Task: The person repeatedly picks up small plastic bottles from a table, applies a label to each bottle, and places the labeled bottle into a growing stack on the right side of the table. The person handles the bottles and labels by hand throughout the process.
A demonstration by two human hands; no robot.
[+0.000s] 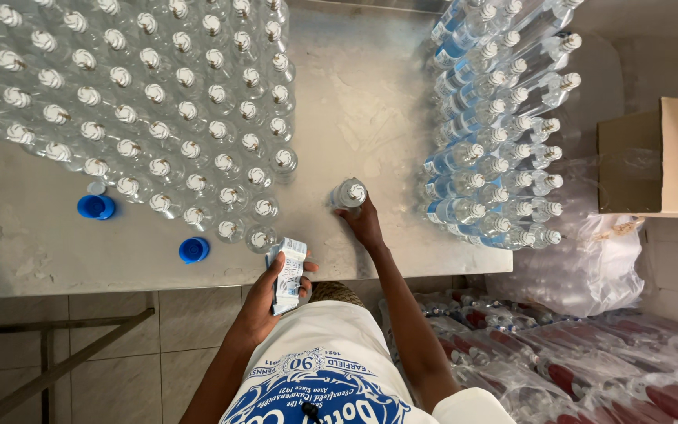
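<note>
My left hand (264,294) grips a stack of blue-and-white labels (289,275) just over the near edge of the steel table (359,94). My right hand (365,224) reaches onto the table and holds a single clear bottle with a silver cap (349,193), standing upright in the gap between two groups of bottles. On the left stands a large block of unlabelled clear bottles (143,110). To the right, several bottles with blue labels (496,133) stand in rows.
Two blue caps (96,206) (194,250) lie on the table near the front left. A cardboard box (645,157) sits at the right, with clear plastic wrap (598,259) below it. Wrapped packs of bottles (590,361) lie on the tiled floor at lower right.
</note>
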